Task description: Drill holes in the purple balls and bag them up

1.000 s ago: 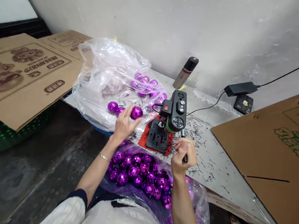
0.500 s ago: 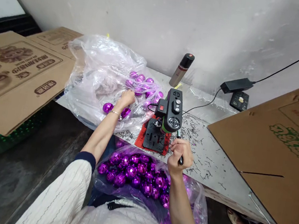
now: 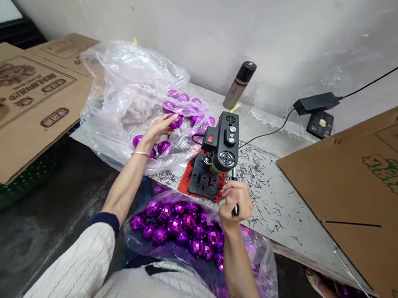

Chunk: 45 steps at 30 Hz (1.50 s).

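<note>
My left hand (image 3: 158, 128) reaches over the clear plastic bag on the table. Its fingers are on a shiny purple bauble (image 3: 176, 121), apparently gripping it by its near side. Several more purple baubles (image 3: 163, 147) lie on the plastic around it. My right hand (image 3: 236, 203) is wrapped round the black grip of a lever (image 3: 236, 210). That lever belongs to a small black bench press machine (image 3: 227, 140) with a red switch and a slotted base plate (image 3: 204, 177). The base rests on a red mat (image 3: 184, 182). Nothing sits on the plate under the machine's head.
A clear bag of faceted purple baubles (image 3: 175, 224) lies at my lap. Small black bits (image 3: 268, 201) litter the table. Behind the machine stands a spray can (image 3: 240, 85), beside a power adapter (image 3: 316, 103). Cardboard boxes flank both sides (image 3: 19, 103), (image 3: 357, 188).
My left hand has opened from a closed pose deep in the plastic, shifted slightly left, and now has a purple bauble at its fingertips. My right hand stays on the lever.
</note>
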Available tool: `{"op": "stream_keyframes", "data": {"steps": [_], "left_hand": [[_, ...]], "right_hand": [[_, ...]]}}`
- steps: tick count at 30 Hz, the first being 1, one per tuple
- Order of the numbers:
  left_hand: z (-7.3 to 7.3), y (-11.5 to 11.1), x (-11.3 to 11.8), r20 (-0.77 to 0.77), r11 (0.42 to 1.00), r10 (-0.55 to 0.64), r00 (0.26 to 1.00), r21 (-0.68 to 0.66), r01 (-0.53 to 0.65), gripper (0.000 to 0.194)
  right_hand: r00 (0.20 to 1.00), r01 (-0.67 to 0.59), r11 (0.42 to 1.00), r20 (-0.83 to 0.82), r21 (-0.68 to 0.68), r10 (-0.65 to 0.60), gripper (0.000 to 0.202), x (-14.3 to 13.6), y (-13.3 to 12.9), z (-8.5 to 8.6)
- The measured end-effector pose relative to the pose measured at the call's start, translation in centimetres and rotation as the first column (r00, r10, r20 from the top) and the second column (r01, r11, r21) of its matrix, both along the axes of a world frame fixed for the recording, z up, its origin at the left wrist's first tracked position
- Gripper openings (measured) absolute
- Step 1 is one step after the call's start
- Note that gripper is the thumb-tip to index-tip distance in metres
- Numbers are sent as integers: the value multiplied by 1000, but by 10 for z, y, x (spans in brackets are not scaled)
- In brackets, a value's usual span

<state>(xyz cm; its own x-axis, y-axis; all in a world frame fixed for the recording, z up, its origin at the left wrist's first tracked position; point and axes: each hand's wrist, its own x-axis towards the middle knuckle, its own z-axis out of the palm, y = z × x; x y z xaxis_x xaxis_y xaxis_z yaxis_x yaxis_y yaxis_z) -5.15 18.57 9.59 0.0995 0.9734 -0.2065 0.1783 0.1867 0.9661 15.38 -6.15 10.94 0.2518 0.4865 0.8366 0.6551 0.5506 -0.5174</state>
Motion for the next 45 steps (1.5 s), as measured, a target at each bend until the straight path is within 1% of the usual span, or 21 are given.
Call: {"op": "stream_keyframes", "data": {"steps": [3,5,6,7,9,11,13,15,18,21,24,28,30,32,40,42,45], "left_hand": [[10,-52,-20,147,999,-44,988,-17,47,52],[9,-89,-21,247,995,-96,964,-10,102,54],[6,-107,-18,288,992,-124,950,3,128,54],[1,-123,-12,321,989,-145,936,16,147,53],[-14,-150,4,350,986,-165,922,27,166,54],[-33,-168,24,330,987,-158,931,30,157,57],[-52,-178,43,271,991,-129,954,63,116,61],[-66,-183,58,204,990,-87,975,125,62,63],[-79,-187,69,116,982,-51,992,189,28,62],[-82,-190,72,-15,967,-52,999,250,54,60],[-83,-191,73,-152,929,-75,986,349,125,58],[-86,-188,75,-227,857,-98,969,476,198,59],[-88,-186,76,-259,826,-104,960,516,228,60],[-90,-185,79,-277,814,-106,955,527,243,60],[-98,-185,87,-221,832,-129,967,506,227,61],[-98,-186,86,-223,835,-131,966,501,229,61],[-99,-186,86,-222,836,-123,967,503,221,61]], "right_hand": [[1000,11,1000,-6,8,-11,28,-1,1,4],[1000,23,1000,-16,-3,-23,29,-1,2,7],[999,28,1000,-21,-10,-29,30,-1,2,9],[999,33,999,-25,-15,-34,30,-1,3,10],[999,38,999,-25,-17,-38,30,-2,3,13],[999,35,999,-18,-10,-35,29,-1,4,15],[1000,26,1000,-3,-6,-26,28,-1,4,17],[1000,16,1000,11,-10,-16,27,0,3,18],[1000,14,1000,22,-21,-13,26,1,2,18],[999,19,1000,28,-23,-18,26,1,1,18],[999,26,999,37,-29,-25,25,1,1,17],[998,32,999,47,-32,-31,25,1,1,17],[998,35,999,49,-34,-33,24,1,0,16],[998,37,999,51,-35,-35,24,1,0,15],[999,29,999,46,-30,-28,24,1,-1,11],[999,30,999,35,-28,-29,24,1,-2,5],[999,21,1000,49,-12,-21,23,2,-2,-9]]}}
